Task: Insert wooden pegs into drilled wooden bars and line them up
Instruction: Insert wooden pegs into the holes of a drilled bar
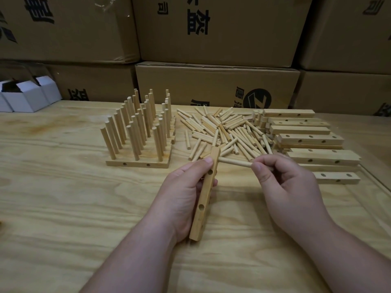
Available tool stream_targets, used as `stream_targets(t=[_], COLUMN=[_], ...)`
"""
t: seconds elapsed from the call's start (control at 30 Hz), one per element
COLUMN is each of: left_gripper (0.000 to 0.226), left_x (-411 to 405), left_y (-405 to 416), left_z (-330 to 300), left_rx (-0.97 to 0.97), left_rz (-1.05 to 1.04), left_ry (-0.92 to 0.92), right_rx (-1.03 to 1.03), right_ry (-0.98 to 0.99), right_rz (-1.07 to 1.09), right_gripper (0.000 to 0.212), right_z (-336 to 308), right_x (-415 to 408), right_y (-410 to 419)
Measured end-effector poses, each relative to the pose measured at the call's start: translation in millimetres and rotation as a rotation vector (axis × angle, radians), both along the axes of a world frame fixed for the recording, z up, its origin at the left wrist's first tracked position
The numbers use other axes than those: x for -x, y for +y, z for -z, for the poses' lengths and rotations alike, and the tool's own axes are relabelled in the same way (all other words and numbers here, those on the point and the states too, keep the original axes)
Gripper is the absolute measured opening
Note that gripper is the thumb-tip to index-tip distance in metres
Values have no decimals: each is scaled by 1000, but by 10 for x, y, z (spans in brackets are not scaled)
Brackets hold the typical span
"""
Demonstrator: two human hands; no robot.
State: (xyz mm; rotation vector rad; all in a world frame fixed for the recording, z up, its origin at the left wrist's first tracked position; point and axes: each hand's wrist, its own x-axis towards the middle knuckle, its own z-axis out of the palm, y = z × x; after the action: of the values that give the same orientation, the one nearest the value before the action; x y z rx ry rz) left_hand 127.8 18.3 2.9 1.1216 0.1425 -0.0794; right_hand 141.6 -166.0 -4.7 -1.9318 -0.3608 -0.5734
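Peg [234, 162] against bar [204, 196] end

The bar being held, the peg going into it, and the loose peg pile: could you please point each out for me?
held bar [202, 205], head view, on its drilled face beside a hole.
peg [234, 162], head view, on its bare shaft between bar and right fingers.
loose peg pile [224, 129], head view, on the heap's middle.

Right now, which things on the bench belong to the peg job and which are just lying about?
Job: drilled bar in left hand; peg in right hand; loose pegs; empty bars; finished pegged bars.
Lying about: cardboard cartons; white boxes.
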Motion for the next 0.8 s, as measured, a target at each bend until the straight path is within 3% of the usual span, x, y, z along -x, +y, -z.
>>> stream_targets(t=[0.43, 0.53, 0.67, 0.8], left_gripper=[22, 16, 24, 23], left_x=[10, 13, 15, 0], left_y=[-4, -12, -19, -14], left_z=[-9, -6, -5, 0], left_rx=[54, 34, 18, -7], left_rz=[55, 64, 62, 67], left_ry=[-27, -35, -44, -21], right_rx=[0, 3, -5, -164], right_ry=[15, 36, 63, 127], right_rz=[18, 19, 22, -53], right_gripper=[10, 19, 36, 40], right_z=[-70, -81, -68, -16], right_x=[49, 55, 44, 33], right_y=[4, -13, -20, 3])
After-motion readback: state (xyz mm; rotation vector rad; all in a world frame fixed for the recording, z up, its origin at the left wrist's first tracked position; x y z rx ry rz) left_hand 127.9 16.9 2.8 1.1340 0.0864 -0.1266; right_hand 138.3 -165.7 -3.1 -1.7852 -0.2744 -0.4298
